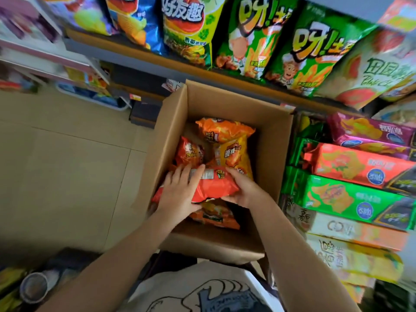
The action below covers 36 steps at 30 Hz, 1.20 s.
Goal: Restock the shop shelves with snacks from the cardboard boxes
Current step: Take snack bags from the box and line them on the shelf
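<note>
- Head view: open cardboard box (267,140) on the floor (67,165), just below the shelf (144,57) of big chip bags (310,57).
- Left hand (180,188) lies on the red snack bag (213,185) inside the box, fingers spread and fairly straight, pressing its left end.
- Right hand (245,188) grips the same bag's right end, fingers curled under it.
- More orange and yellow bags (225,131) lie in the box beyond and beneath it.
- Boxed snacks (360,163) stacked right of the box.
</note>
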Available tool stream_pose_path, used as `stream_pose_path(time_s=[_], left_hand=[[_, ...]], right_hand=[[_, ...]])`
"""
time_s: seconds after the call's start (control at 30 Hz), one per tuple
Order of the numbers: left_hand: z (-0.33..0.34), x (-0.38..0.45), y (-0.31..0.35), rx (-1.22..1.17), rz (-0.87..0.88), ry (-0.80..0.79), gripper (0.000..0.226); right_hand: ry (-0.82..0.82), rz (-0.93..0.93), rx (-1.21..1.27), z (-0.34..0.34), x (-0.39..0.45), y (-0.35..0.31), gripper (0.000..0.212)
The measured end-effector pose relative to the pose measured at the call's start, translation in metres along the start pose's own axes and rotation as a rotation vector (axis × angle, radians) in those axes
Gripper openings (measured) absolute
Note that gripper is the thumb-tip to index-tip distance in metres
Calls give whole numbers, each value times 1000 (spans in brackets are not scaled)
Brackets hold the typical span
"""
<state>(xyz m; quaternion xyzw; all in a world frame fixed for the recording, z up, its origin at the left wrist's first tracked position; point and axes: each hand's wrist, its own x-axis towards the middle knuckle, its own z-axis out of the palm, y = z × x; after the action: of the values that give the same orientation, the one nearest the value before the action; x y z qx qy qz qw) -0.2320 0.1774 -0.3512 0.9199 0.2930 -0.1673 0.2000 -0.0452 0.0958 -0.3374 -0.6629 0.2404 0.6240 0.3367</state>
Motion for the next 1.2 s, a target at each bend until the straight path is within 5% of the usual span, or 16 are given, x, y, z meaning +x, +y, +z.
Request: stream_pose_path(time_s=[0.13, 0.27, 0.37, 0.57, 0.73, 0.97, 1.2], left_hand=[[-17, 33, -1, -205, -223, 90, 100], [-36, 56, -2, -550, -436, 83, 93], [-43, 62, 0, -673, -462, 94, 90], [-47, 53, 4, -813, -409, 66, 88], [-50, 45, 10, -952, -451, 87, 81], [-62, 24, 15, -1022, -439, 203, 88], [-127, 8, 8, -1246, -340, 510, 80]], right_hand=[[129, -136, 56, -4, 5, -25, 41], [584, -309, -683, -21, 32, -13, 58], [533, -191, -753, -27, 50, 12, 77], [463, -163, -938, -30, 63, 38, 60], [428, -157, -903, -31, 69, 56, 102], [591, -479, -841, -20, 26, 37, 43], [559, -989, -742, -38, -120, -28, 33]])
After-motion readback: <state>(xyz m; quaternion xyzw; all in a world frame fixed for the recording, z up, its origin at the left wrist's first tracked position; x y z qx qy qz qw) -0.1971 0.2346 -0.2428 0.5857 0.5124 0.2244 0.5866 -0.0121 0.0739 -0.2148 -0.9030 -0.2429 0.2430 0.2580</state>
